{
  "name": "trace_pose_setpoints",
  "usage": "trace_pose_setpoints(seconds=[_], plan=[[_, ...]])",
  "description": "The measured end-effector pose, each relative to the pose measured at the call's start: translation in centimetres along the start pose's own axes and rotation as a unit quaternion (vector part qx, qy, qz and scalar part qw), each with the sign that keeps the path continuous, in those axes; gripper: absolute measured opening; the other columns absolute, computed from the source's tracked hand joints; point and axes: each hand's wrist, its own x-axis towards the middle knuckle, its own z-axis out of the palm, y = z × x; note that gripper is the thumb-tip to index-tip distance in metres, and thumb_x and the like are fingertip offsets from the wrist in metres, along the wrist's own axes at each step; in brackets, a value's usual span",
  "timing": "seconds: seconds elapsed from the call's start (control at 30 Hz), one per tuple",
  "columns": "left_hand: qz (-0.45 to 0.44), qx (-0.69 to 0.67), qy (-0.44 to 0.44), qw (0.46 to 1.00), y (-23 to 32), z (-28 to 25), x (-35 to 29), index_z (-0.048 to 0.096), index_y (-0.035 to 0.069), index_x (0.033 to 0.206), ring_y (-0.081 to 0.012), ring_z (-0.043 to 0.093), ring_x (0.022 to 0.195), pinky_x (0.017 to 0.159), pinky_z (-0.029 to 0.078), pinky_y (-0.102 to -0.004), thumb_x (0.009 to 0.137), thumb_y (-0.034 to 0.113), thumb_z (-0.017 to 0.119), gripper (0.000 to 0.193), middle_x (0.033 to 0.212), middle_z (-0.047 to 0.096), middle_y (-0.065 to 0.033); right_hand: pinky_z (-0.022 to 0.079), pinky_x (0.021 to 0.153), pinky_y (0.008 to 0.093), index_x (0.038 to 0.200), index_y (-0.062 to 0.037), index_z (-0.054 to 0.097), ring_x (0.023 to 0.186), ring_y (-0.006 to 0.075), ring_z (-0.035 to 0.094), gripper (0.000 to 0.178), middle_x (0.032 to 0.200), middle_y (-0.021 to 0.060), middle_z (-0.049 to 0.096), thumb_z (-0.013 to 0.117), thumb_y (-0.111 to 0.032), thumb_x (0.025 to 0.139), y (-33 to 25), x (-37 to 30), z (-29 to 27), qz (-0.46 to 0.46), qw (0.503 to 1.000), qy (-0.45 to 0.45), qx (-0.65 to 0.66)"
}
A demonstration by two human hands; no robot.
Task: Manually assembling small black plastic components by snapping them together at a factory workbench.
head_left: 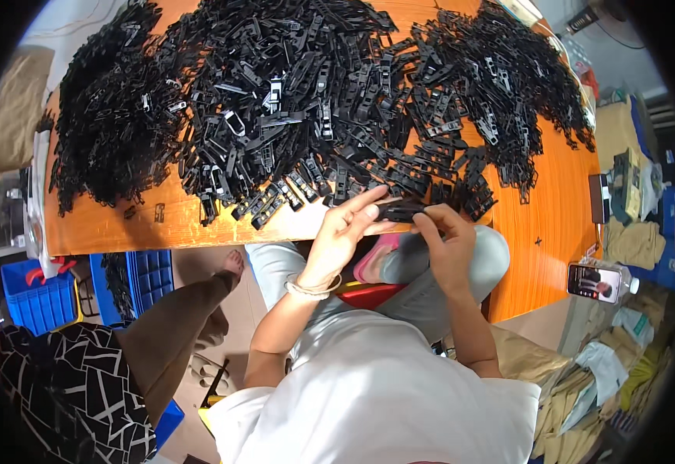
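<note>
At the table's near edge, a long black plastic piece (401,210) lies between my two hands. My left hand (340,236) grips its left end between thumb and fingers, and a bangle circles that wrist. With thumb and fingertips, my right hand (447,241) pinches the right end. The exact kind of piece is too dark to make out. Just beyond my hands spreads a large heap of black plastic clip-like parts (275,139), with several lined up along its near side.
More black parts are heaped on the left (105,131) and right (507,100) of the wooden table (558,201). A phone (592,282) leans by a clear bottle at the right edge. Blue crates (39,294) stand lower left, near another person in patterned clothing (74,387).
</note>
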Motion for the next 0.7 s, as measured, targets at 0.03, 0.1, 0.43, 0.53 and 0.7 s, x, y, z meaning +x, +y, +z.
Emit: trace_pose_setpoints(seconds=[0.03,0.1,0.43,0.53,0.7], plan=[[0.032,-0.053,-0.017,0.998,-1.1,0.0,0.4,0.038,-0.007,0.122,-0.0191,0.055,0.098,0.085,0.047,-0.029,0.091,0.014,0.043,0.038,0.113,0.052,-0.016,0.042,0.061,0.0188,0.077,0.0043,0.057,0.065,0.0076,0.055,0.005,0.072,0.0019,0.055,0.057,0.0,0.078,0.1,0.0,0.2,-0.01,1.0,0.0,-0.025],[0.026,-0.056,0.009,0.998,-1.5,0.1,0.9,0.036,-0.011,0.121,-0.0208,0.056,0.097,0.087,0.045,-0.0291,0.091,0.012,0.04,0.039,0.114,0.05,-0.0188,0.041,0.061,0.0188,0.077,0.004,0.057,0.065,0.0076,0.054,0.004,0.072,0.0026,0.055,0.057,0.0,0.078,0.1,0.3,0.6,-0.004,1.0,0.005,-0.009],[0.048,0.058,-0.001,0.997,-1.6,1.0,0.5,0.054,-0.003,0.1,-0.0065,0.052,0.071,0.062,0.043,-0.0177,0.081,0.008,0.059,0.023,0.085,0.054,-0.0026,0.038,0.059,0.018,0.075,0.0034,0.055,0.065,0.0069,0.048,0.01,0.075,0.0026,0.055,0.064,0.002,0.07,0.1,-0.1,0.2,-0.078,0.997,-0.007,0.018],[0.065,0.07,-0.015,0.995,-1.1,1.1,0.5,0.059,-0.003,0.088,-0.0085,0.049,0.073,0.065,0.04,-0.0206,0.078,0.007,0.061,0.014,0.082,0.052,-0.0019,0.037,0.06,0.0174,0.083,0.0034,0.058,0.068,0.0069,0.048,0.017,0.082,0.0029,0.055,0.065,0.002,0.068,0.1,0.1,-0.4,-0.006,0.997,-0.028,0.072],[0.009,0.039,-0.059,0.997,-0.7,0.9,0.2,0.06,-0.002,0.086,-0.0111,0.049,0.077,0.069,0.039,-0.0243,0.078,0.009,0.061,0.014,0.082,0.053,-0.0032,0.037,0.058,0.018,0.095,0.0025,0.06,0.071,0.006,0.048,0.024,0.09,0.0045,0.054,0.063,0.001,0.07,-1.0,0.4,-1.1,-0.016,0.988,-0.103,0.115]])
